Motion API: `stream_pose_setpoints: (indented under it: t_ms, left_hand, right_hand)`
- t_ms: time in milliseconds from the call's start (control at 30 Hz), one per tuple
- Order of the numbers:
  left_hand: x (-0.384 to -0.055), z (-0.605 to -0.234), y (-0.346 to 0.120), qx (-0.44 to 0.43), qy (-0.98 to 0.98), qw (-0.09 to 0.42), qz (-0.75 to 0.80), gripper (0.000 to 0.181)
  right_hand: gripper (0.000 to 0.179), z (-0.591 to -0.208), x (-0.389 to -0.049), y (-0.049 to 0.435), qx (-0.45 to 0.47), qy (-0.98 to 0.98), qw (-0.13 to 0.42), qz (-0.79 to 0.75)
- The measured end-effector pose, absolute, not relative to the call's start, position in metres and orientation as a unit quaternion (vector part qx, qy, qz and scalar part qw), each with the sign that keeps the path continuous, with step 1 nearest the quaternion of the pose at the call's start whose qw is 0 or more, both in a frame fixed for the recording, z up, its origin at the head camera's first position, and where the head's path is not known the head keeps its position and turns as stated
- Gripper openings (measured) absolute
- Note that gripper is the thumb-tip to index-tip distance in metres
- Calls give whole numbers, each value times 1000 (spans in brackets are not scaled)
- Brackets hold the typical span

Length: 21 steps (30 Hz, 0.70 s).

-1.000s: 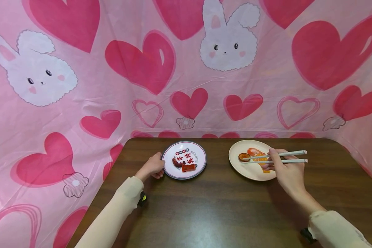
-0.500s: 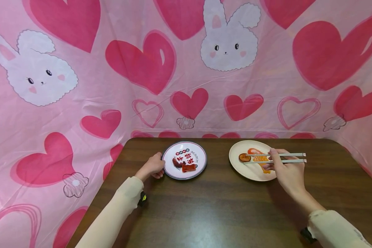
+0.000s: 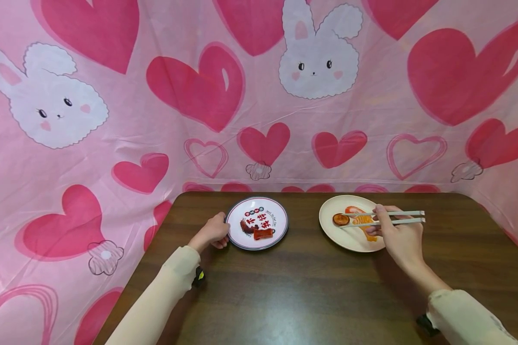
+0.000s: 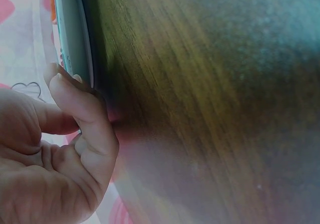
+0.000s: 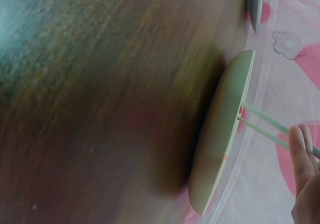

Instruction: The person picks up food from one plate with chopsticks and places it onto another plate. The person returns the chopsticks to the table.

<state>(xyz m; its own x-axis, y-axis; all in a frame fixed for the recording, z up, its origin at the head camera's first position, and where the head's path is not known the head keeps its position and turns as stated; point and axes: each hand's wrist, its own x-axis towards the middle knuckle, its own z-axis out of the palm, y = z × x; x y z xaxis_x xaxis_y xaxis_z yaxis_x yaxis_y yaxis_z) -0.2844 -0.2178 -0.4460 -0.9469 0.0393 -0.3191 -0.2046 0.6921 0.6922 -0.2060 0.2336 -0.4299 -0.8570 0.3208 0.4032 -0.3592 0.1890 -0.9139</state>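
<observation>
My left hand (image 3: 216, 231) pinches the left rim of a white plate (image 3: 237, 215) with a dark blue edge and red printed characters. Thumb and bent fingers meet that rim in the left wrist view. On this plate lie a reddish rectangular piece (image 3: 264, 234) and a dark red curved piece (image 3: 247, 226). Pale chopsticks (image 3: 410, 221) are held in my right hand (image 3: 403, 242), over a cream plate (image 3: 327, 211). Their parted tips are at the right side of a round brown slice (image 3: 341, 219). Beside the slice is an orange striped shrimp-like piece (image 3: 362, 220), partly behind the chopsticks.
Both plates stand near the far edge of a dark wooden table (image 3: 302, 278), a hand's width apart. A pink cloth (image 3: 224, 163) with hearts and rabbits hangs behind and beside the table.
The chopstick tips have spread apart next to the brown slice, while their rear ends have drawn closer together. My left hand and the white plate have stayed put.
</observation>
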Motion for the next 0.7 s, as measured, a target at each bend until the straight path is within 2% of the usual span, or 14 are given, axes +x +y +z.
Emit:
stream_pose_setpoints:
  t_ms: [300,700]
  left_hand:
    - [-284,-447,-218,-47,906,156,391,51]
    - [-285,-448,-218,-49,906,155,392,47]
  right_hand:
    - [29,-429,-210,239,0,-724,221,653]
    - [33,-429,-212,238,2,-710,232,665]
